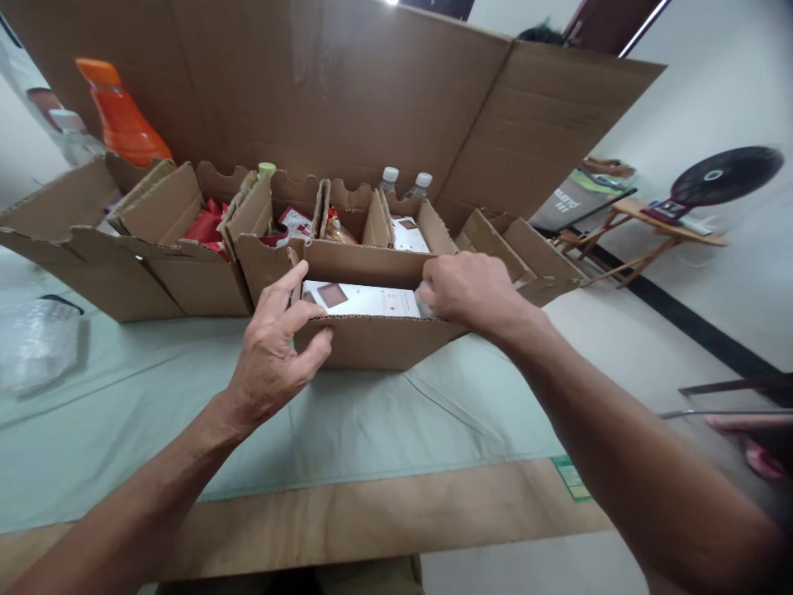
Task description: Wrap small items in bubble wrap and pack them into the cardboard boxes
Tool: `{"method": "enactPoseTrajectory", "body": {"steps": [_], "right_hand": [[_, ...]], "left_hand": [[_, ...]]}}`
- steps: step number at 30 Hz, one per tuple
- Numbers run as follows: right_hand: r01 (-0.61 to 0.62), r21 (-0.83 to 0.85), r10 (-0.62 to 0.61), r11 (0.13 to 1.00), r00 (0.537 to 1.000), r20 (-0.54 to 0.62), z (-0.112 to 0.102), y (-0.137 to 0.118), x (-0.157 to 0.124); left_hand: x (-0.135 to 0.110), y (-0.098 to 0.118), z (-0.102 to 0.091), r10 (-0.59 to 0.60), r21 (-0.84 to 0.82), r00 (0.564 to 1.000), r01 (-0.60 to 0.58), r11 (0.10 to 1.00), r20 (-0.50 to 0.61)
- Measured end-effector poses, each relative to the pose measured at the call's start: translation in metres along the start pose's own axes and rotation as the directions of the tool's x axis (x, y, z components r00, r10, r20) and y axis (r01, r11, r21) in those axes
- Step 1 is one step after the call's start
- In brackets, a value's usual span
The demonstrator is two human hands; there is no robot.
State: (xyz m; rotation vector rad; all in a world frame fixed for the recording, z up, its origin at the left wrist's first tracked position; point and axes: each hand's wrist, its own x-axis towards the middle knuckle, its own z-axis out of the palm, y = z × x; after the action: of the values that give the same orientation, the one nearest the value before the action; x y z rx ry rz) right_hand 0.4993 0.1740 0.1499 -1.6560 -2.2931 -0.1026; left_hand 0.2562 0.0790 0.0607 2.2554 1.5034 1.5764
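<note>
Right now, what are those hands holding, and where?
The left hand seems to hold the front cardboard box by its left end; what the right hand grips is hidden.

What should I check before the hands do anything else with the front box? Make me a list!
1. Left hand touching the front box: ok, its fingers are at the left end.
2. Right hand at the other end: ok, it is curled at the right end.
3. What the right hand's fingers grip: cannot tell, the hand itself hides it.
4. White pack inside the front box: ok, its printed side shows.
5. Front box flat on the green cloth: cannot tell, it might be slightly lifted.
6. Orange bottle away from both hands: ok, it's far back on the left.
</note>
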Motion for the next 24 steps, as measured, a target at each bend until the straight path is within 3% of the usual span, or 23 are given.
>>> {"method": "enactPoseTrajectory", "body": {"steps": [3,5,8,9,11,13,15,17,20,22,24], "right_hand": [[0.001,-0.128,0.033,0.992,0.964,0.265,0.002,-0.002,0.01],[-0.021,-0.11,0.051,0.994,0.957,0.285,-0.008,-0.002,0.006],[-0.074,-0.056,0.076,0.996,0.996,0.048,-0.031,0.004,-0.022],[-0.084,-0.017,0.083,0.996,0.994,-0.077,-0.037,0.009,-0.037],[-0.095,0.121,0.127,0.988,0.945,-0.3,-0.04,0.023,-0.071],[-0.095,0.323,0.22,0.942,0.9,-0.376,-0.028,0.037,-0.102],[-0.097,0.511,0.274,0.854,0.919,-0.283,-0.001,0.044,-0.117],[-0.106,0.642,0.243,0.759,0.961,-0.129,0.034,0.043,-0.117],[-0.102,0.759,0.204,0.643,0.978,-0.042,0.077,0.031,-0.108],[-0.093,0.787,0.233,0.61,0.97,-0.066,0.09,0.021,-0.117],[-0.114,0.768,0.285,0.63,0.954,-0.093,0.092,0.012,-0.146]], "left_hand": [[0.001,-0.002,0.003,0.016,-0.008,1.0,-0.016,1.0,-0.004],[0.001,-0.001,0.004,0.017,-0.018,1.0,-0.017,1.0,-0.01],[-0.006,0.002,0.0,-0.022,-0.042,0.999,0.021,0.999,-0.029],[-0.011,0.003,-0.002,-0.043,-0.056,0.998,0.041,0.998,-0.037],[-0.024,0.001,-0.008,-0.104,-0.095,0.993,0.099,0.991,-0.047],[-0.037,-0.006,-0.011,-0.212,-0.151,0.977,0.207,0.967,-0.022],[-0.045,-0.016,-0.007,-0.359,-0.221,0.932,0.361,0.906,0.048],[-0.045,-0.023,0.003,-0.46,-0.307,0.873,0.487,0.818,0.162],[-0.04,-0.019,0.022,-0.464,-0.422,0.835,0.551,0.72,0.297],[-0.049,-0.007,0.027,-0.457,-0.451,0.832,0.555,0.699,0.315],[-0.076,0.007,0.019,-0.466,-0.438,0.827,0.562,0.702,0.315]]}}
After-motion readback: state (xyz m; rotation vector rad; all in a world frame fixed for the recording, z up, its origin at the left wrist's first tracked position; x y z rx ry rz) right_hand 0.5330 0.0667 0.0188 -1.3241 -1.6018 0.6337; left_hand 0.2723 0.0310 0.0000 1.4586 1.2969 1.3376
